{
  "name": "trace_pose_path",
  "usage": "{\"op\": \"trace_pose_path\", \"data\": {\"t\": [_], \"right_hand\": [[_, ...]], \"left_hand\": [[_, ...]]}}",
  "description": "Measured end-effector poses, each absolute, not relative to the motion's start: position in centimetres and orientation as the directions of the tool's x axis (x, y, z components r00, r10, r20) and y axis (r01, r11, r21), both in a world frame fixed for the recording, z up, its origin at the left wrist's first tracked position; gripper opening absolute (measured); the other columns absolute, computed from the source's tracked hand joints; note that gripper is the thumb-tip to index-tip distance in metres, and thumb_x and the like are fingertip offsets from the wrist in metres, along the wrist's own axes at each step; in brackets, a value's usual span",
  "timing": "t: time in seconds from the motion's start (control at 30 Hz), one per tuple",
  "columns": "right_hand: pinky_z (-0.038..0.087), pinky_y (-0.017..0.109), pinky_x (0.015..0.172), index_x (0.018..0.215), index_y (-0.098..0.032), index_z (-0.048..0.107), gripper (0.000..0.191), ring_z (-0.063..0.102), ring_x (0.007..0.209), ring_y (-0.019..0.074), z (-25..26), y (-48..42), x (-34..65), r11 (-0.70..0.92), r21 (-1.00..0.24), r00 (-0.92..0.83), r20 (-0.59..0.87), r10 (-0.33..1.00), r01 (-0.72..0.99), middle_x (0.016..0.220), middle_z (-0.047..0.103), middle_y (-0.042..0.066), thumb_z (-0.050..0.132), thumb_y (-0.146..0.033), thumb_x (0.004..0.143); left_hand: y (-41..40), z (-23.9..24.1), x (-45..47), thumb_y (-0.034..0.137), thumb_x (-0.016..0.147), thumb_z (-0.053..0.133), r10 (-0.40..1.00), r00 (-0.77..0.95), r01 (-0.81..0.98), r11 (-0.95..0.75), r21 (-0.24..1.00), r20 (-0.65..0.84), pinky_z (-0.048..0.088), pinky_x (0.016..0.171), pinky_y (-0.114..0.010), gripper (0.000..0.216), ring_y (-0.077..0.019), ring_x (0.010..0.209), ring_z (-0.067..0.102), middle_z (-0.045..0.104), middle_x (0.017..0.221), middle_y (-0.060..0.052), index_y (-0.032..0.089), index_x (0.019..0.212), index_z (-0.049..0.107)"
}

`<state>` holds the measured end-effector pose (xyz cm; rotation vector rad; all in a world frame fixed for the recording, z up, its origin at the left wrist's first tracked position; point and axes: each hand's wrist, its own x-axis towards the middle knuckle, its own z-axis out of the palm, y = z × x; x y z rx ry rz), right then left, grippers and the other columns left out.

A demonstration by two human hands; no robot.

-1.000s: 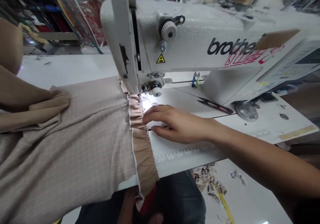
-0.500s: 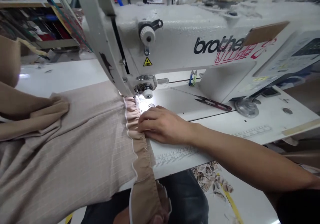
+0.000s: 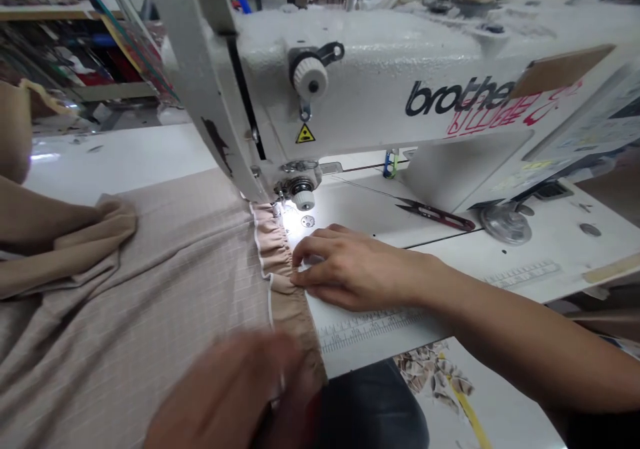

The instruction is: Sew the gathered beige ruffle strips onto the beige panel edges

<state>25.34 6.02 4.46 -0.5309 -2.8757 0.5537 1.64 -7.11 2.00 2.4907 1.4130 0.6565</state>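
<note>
A beige checked fabric (image 3: pixel 200 295) is spread across the left of the sewing table. Along its right edge runs a gathered brown ruffle (image 3: pixel 274 245) with a white overlocked edge, its far end under the lit presser foot (image 3: pixel 278 210) of the sewing machine (image 3: pixel 370 55). My right hand (image 3: pixel 350 265) has its thumb and fingertips closed on the ruffle's right edge, a short way in front of the foot. Over the near part of the ruffle, my left hand (image 3: pixel 230 389) is smeared by motion; whether it grips anything cannot be made out.
Dark red thread snips (image 3: pixel 435 214) lie right of the needle area. Behind them stand small blue and green items (image 3: pixel 390 163). A clear round dish (image 3: pixel 506 223) sits farther right. A printed ruler (image 3: pixel 373 325) marks the table's front edge, with fabric scraps (image 3: pixel 433 372) below it.
My left hand has come up from below the table edge over the fabric. My right hand still pinches the ruffle edge. The view has shifted slightly.
</note>
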Motion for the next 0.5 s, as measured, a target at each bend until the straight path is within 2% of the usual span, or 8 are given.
{"op": "trace_pose_path", "data": {"t": [0.03,0.07,0.17,0.27,0.5], "right_hand": [[0.047,0.047,0.101,0.123,-0.02,0.076,0.027,0.063,0.112,0.0261,4.6,6.0,25.4,0.861,-0.394,-0.921,0.082,0.381,0.322,0.127,0.067,0.011,0.056,-0.024,0.104],[0.046,0.048,0.101,0.122,-0.02,0.076,0.027,0.063,0.111,0.0266,4.7,6.0,25.4,0.854,-0.401,-0.918,0.069,0.39,0.332,0.125,0.067,0.011,0.058,-0.025,0.103],[0.046,0.049,0.1,0.125,-0.021,0.076,0.029,0.062,0.11,0.0278,4.9,6.1,25.4,0.835,-0.415,-0.911,0.037,0.411,0.36,0.122,0.067,0.011,0.061,-0.028,0.102],[0.044,0.049,0.101,0.128,-0.023,0.075,0.03,0.061,0.109,0.0279,4.6,6.1,25.2,0.819,-0.426,-0.9,0.024,0.436,0.385,0.123,0.066,0.011,0.062,-0.032,0.102],[0.039,0.05,0.106,0.138,-0.024,0.068,0.038,0.058,0.117,0.0285,3.1,6.6,24.3,0.772,-0.4,-0.821,0.079,0.566,0.494,0.132,0.064,0.013,0.054,-0.041,0.107]], "left_hand": [[-5.2,2.5,1.9,0.031,0.101,0.054,0.835,0.43,0.797,-0.53,0.289,0.344,0.061,0.095,-0.041,0.031,-0.027,0.109,0.074,0.076,0.123,-0.011,0.023,0.13,0.064],[-3.4,2.7,2.1,0.034,0.103,0.05,0.812,0.436,0.823,-0.534,0.193,0.387,0.056,0.103,-0.05,0.038,-0.0324,0.121,0.068,0.07,0.135,-0.016,0.018,0.137,0.059],[0.3,1.3,2.2,0.036,0.107,0.039,0.783,0.485,0.841,-0.54,0.038,0.391,0.043,0.112,-0.065,0.047,-0.0395,0.134,0.059,0.063,0.143,-0.025,0.006,0.141,0.054],[1.6,-0.5,1.4,0.035,0.108,0.037,0.782,0.526,0.827,-0.561,0.011,0.335,0.036,0.115,-0.068,0.05,-0.0401,0.138,0.055,0.06,0.146,-0.026,0.001,0.14,0.054],[4.3,0.1,0.4,0.039,0.108,0.031,0.78,0.543,0.823,-0.568,-0.012,0.311,0.035,0.113,-0.068,0.057,-0.0442,0.138,0.053,0.061,0.143,-0.028,0.0,0.139,0.059]]}}
